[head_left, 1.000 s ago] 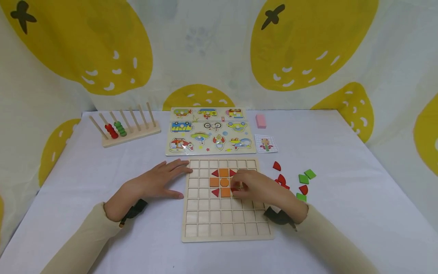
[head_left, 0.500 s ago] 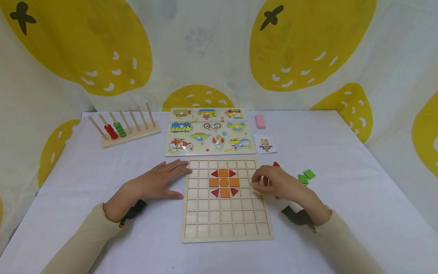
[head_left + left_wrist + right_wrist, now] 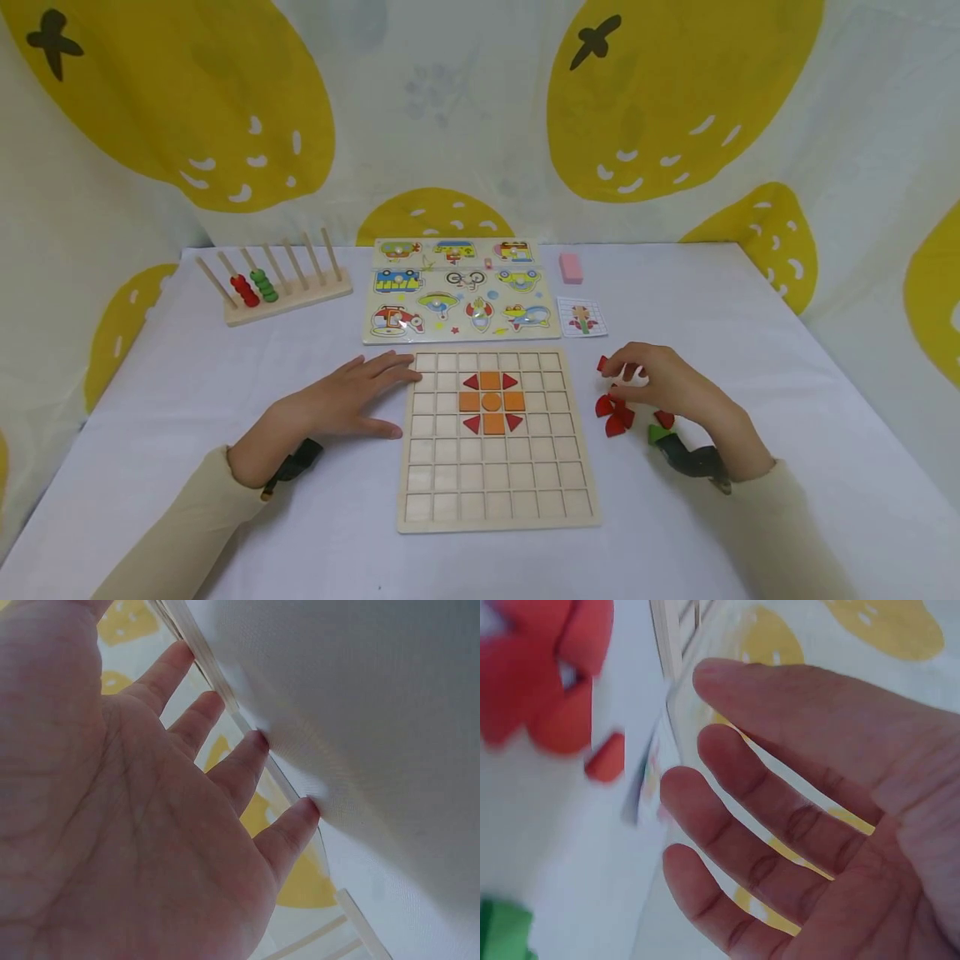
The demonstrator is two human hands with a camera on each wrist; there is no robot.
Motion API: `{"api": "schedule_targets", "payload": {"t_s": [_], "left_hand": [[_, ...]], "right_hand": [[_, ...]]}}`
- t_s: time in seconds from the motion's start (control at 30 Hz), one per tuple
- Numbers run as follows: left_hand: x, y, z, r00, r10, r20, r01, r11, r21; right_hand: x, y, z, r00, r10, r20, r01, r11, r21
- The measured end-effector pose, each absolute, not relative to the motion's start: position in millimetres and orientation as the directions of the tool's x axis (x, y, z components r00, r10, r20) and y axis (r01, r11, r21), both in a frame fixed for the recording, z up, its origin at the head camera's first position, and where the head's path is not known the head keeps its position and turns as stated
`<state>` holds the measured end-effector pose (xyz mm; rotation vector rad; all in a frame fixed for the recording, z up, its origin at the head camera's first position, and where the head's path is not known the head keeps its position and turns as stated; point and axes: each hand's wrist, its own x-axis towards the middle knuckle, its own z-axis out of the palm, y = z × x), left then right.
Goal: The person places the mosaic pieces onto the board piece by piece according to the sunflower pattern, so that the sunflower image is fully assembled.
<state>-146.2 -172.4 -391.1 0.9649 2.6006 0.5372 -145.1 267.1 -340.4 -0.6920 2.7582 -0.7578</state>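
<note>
Bright, even light; soft shadows; wrist views blurred close-up.

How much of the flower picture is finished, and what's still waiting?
Done: on the grid board sit an orange circle, four orange squares round it and four red triangles at the corners. In hand: the right hand is over the loose red pieces beside the board, holding nothing; the left hand rests flat at the board's edge. Left: those red pieces, a green piece, and many bare cells.
</note>
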Motion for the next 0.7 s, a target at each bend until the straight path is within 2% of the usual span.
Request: {"api": "schedule_targets", "payload": {"t_s": [0.2, 0.5, 0.7], "left_hand": [[-145, -171, -390, -0.725, 0.670, -0.161, 0.557, 0.707, 0.436], [-146, -172, -390, -0.722, 0.674, -0.157, 0.562, 0.704, 0.435], [-146, -173, -391, -0.721, 0.677, -0.150, 0.565, 0.699, 0.439]], "right_hand": [[-150, 289, -335, -0.899, -0.408, -0.159, -0.282, 0.817, -0.503], [-155, 320, -340, -0.899, -0.362, -0.249, -0.188, 0.829, -0.527], [-159, 332, -350, -0.899, -0.325, -0.294, -0.154, 0.863, -0.482]]}}
